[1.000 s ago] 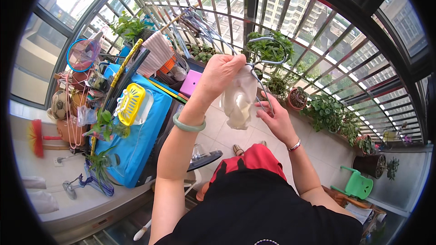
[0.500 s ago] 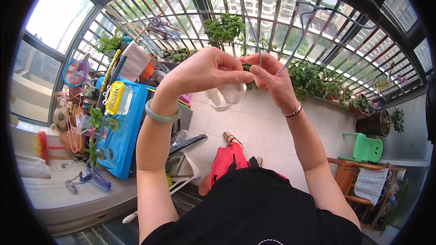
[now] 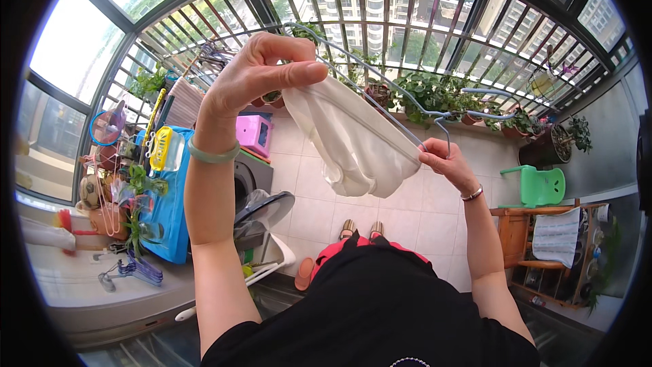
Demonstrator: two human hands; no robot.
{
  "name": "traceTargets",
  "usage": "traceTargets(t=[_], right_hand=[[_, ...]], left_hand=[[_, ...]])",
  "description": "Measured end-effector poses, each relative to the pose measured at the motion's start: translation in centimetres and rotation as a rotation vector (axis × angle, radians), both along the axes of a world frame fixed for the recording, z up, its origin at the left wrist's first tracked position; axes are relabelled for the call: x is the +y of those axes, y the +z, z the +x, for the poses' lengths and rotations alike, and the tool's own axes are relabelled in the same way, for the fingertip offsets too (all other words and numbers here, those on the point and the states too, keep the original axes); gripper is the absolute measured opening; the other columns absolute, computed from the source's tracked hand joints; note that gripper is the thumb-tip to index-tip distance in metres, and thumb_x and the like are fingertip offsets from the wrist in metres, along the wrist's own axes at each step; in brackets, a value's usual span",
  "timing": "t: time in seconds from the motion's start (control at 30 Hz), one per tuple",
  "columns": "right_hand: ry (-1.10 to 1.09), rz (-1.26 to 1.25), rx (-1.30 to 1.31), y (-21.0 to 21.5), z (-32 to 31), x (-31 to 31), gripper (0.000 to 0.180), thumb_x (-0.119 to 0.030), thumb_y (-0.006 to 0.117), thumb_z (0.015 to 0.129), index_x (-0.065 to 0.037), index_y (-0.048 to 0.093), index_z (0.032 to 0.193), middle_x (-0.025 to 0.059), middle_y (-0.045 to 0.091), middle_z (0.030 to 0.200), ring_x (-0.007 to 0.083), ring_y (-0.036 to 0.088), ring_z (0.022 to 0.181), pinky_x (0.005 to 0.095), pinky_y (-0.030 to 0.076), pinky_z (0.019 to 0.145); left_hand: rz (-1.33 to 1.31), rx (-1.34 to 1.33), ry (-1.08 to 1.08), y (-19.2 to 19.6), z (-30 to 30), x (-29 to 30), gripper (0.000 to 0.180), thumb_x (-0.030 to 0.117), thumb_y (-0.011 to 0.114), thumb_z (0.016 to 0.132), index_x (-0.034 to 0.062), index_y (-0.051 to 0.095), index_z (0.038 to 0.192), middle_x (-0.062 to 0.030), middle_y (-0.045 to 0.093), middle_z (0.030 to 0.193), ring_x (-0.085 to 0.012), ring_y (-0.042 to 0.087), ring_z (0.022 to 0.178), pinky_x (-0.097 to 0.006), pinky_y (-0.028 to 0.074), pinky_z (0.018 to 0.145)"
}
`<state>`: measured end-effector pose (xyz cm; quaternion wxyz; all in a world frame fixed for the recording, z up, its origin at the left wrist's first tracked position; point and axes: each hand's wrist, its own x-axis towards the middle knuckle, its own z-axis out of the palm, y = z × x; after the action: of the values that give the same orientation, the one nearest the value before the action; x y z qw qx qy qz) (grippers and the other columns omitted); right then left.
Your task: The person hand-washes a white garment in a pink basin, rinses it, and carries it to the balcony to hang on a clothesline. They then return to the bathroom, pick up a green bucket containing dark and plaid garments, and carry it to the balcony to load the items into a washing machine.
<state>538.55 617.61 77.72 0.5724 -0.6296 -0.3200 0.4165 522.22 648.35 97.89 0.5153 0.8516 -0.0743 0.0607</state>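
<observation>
A thin white garment [image 3: 350, 139] hangs in loose folds between my two hands; its exact kind is unclear. My left hand [image 3: 272, 68] pinches its upper left corner between thumb and fingers. Lower and to the right, my right hand [image 3: 448, 164] has its fingers closed at the garment's right end and on one corner of a grey-blue clothes hanger [image 3: 384, 80]. The hanger lies tilted just beyond the cloth, its far end near my left hand and its hook pointing right. How the cloth meets the hanger's bar is partly hidden.
A railing with potted plants [image 3: 435, 92] runs along the far side. At left are a blue-covered surface [image 3: 165, 211], a purple stool [image 3: 254, 134] and several hangers [image 3: 139, 268]. A green chair [image 3: 542, 185] and a wooden rack [image 3: 516, 231] stand at right.
My hands have moved apart, the right one down and rightward. The bunched white cloth is now stretched out between them. The hanger has swung down from overhead to lie along the garment.
</observation>
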Motion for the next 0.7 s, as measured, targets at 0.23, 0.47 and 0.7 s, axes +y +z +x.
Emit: traceTargets(t=[0.23,0.47,0.7], right_hand=[[-0.226,0.082,-0.133,3.7,-0.8,-7.8,0.023,-0.018,0.058,0.096,-0.005,0.068,0.112,-0.0107,0.055,0.069,-0.0013,0.028,0.055,0.0174,0.022,0.047],[-0.247,-0.050,-0.290,6.9,-1.7,-10.4,0.020,-0.015,0.057,0.096,-0.003,0.070,0.107,-0.0096,0.057,0.065,-0.0014,0.029,0.052,0.0180,0.022,0.044],[-0.375,-0.245,-0.340,7.7,-2.5,-10.7,0.019,-0.017,0.061,0.093,-0.003,0.072,0.100,-0.0087,0.050,0.060,-0.0010,0.034,0.049,0.0188,0.025,0.042]], left_hand=[[0.780,-0.287,0.203,-1.2,1.3,-0.8,0.032,0.043,0.073,0.081,0.0117,0.075,0.072,-0.0031,0.065,0.070,-0.0168,0.059,0.101,-0.045,0.015,0.113],[0.791,-0.299,0.179,-2.2,3.3,-0.9,0.033,0.038,0.068,0.086,0.0087,0.071,0.072,-0.0051,0.071,0.087,-0.0200,0.061,0.097,-0.038,0.038,0.103],[0.753,-0.499,0.099,-2.4,4.6,-1.1,0.027,0.030,0.073,0.083,0.0055,0.069,0.071,-0.0080,0.070,0.089,-0.0228,0.064,0.086,-0.035,0.052,0.079]])
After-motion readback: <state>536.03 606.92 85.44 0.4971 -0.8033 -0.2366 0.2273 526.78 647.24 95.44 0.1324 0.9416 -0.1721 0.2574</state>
